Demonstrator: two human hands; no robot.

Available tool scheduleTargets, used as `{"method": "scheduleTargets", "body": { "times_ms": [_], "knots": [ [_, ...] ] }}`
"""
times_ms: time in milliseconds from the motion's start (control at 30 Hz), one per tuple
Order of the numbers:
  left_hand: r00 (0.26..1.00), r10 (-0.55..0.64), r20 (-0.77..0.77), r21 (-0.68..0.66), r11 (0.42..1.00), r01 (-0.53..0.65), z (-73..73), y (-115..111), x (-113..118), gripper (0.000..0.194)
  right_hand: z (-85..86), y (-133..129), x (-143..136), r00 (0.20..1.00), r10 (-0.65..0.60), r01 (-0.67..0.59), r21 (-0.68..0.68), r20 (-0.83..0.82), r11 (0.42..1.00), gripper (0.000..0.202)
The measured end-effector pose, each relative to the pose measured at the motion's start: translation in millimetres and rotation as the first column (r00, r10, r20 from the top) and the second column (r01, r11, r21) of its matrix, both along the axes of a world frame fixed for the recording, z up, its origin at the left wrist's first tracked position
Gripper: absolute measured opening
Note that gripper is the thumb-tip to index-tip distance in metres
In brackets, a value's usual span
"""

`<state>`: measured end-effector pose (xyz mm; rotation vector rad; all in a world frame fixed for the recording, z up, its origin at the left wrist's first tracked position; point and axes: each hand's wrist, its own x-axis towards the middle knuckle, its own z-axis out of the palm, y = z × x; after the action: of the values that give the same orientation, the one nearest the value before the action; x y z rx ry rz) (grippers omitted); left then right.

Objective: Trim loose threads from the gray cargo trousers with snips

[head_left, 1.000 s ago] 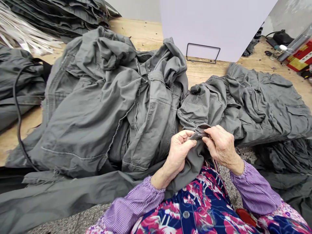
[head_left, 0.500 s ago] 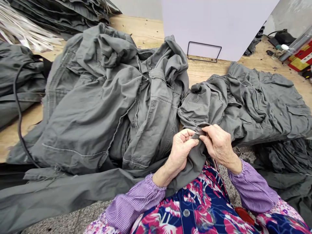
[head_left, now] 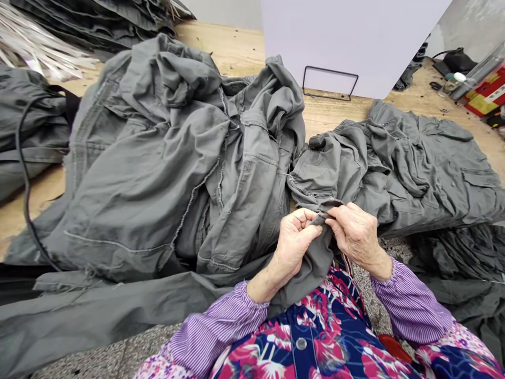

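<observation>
Grey-green trousers (head_left: 315,268) hang over the table's front edge into my lap. My left hand (head_left: 296,237) pinches the cloth between thumb and forefinger near a seam or edge. Close beside it, my right hand (head_left: 355,231) has the same strip of cloth between thumb and fingertips. The fingertips of both hands almost meet. Any small thing between them, such as a thread, is too fine to make out. Just beyond the hands lies a bunched grey garment with a zipped pocket (head_left: 319,192).
A large heap of grey garments (head_left: 158,152) with pale seams covers the table's left. More garments (head_left: 437,163) lie to the right. Behind stands a white board (head_left: 347,42) with a wire frame (head_left: 330,83). White strips (head_left: 39,47) lie back left; a dark cable (head_left: 24,184) loops down.
My right hand has shifted very slightly to the right, drawing the cloth a little between the fingertips. My left hand stays almost where it was, and the view has moved slightly.
</observation>
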<state>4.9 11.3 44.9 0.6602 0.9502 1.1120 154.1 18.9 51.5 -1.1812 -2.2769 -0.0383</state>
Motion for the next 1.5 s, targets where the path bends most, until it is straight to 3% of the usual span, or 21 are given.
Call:
{"method": "scheduleTargets", "body": {
  "times_ms": [133,333,467,567,700,900,1000,1067,1200,1267,1333,1500],
  "knots": [
    [1.0,0.012,0.024,-0.017,1.0,-0.012,1.7,0,-1,0.011,2.0,-3,2,0.999,-0.004,0.003,-0.016,-0.037,1.0,0.011],
    [0.999,0.01,0.044,0.001,1.0,-0.01,2.2,0,0,0.015,7.2,-10,0,0.988,-0.034,0.038,-0.018,0.153,0.999,0.014],
    [0.999,0.006,0.042,-0.002,1.0,-0.006,1.3,-1,1,0.016,6.9,-11,-3,0.982,-0.044,0.048,-0.018,0.183,0.999,0.013],
    [0.999,0.006,0.046,-0.008,1.0,-0.006,0.5,-2,1,0.017,3.3,-11,-1,0.99,-0.028,0.03,-0.015,0.136,0.999,0.012],
    [0.998,0.049,0.038,-0.06,0.997,-0.047,0.3,-1,3,0.021,2.9,-8,6,0.998,-0.016,0.014,-0.035,-0.058,0.999,0.009],
    [0.983,0.184,0.007,-0.083,0.98,-0.183,-8.3,7,7,0.021,20.1,-2,8,0.989,-0.043,0.037,-0.044,-0.142,0.998,0.016],
    [0.969,0.202,-0.145,0.055,0.979,-0.195,-15.2,5,7,0.017,32.7,-1,5,0.989,-0.014,0.009,-0.035,-0.146,0.999,0.019],
    [0.907,0.247,-0.341,0.258,0.952,-0.162,-18.4,2,5,0.014,41.5,2,6,0.987,-0.008,0.005,-0.022,-0.16,1.0,0.019],
    [0.678,0.441,-0.588,0.628,0.777,0.039,-23.4,-5,1,0.015,52.6,12,15,0.983,-0.029,0.015,-0.075,-0.179,0.997,0.018],
    [0.601,0.497,-0.626,0.687,0.717,0.123,-26.6,-6,-1,0.017,51.5,17,19,0.993,0.022,-0.04,-0.152,-0.115,0.988,0.015],
    [0.553,0.512,-0.657,0.691,0.702,0.171,-29.4,-6,-1,0.019,46.2,22,23,0.993,0.116,-0.12,-0.241,-0.031,0.963,0.014],
    [0.555,0.502,-0.663,0.683,0.71,0.173,-31.1,-4,1,0.021,34.1,26,27,0.96,0.272,-0.229,-0.367,0.071,0.902,0.017]
  ]
}}
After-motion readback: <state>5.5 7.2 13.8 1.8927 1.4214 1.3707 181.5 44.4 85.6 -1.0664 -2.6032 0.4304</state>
